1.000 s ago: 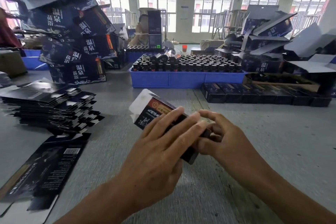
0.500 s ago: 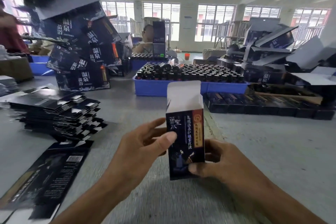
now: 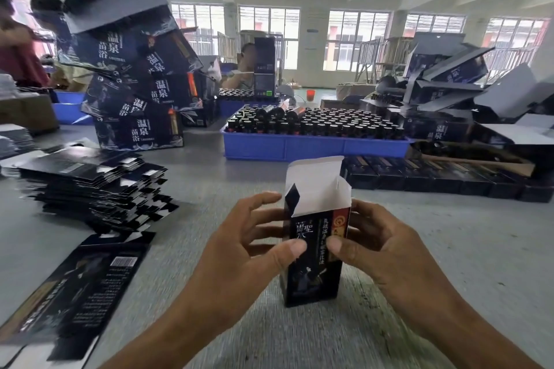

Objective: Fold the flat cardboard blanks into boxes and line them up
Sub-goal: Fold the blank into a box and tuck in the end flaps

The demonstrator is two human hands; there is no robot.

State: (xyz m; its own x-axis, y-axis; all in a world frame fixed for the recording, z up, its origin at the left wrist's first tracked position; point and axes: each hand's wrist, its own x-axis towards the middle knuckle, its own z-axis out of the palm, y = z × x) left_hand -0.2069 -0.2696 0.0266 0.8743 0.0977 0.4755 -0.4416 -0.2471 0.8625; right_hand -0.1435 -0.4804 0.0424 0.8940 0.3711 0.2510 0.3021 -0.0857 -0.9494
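Observation:
A small dark box (image 3: 311,272) with Chinese lettering stands upright on the grey table (image 3: 449,249), its white top flaps open. My left hand (image 3: 239,252) grips its left side with the thumb on the front face. My right hand (image 3: 374,249) grips the right side, thumb also on the front. A stack of flat dark blanks (image 3: 90,186) lies to the left. A row of folded dark boxes (image 3: 434,177) lies along the table at the right, in front of the blue tray.
A blue tray (image 3: 314,147) full of dark bottles stands behind the box. A tall leaning pile of large dark cartons (image 3: 132,75) rises at the back left, more cartons (image 3: 449,90) at the back right. Large flat blanks (image 3: 72,293) lie front left. People work behind.
The box was turned from lying tilted between my hands to upright, then set down on the table. Its top flaps opened and both thumbs moved onto the front face.

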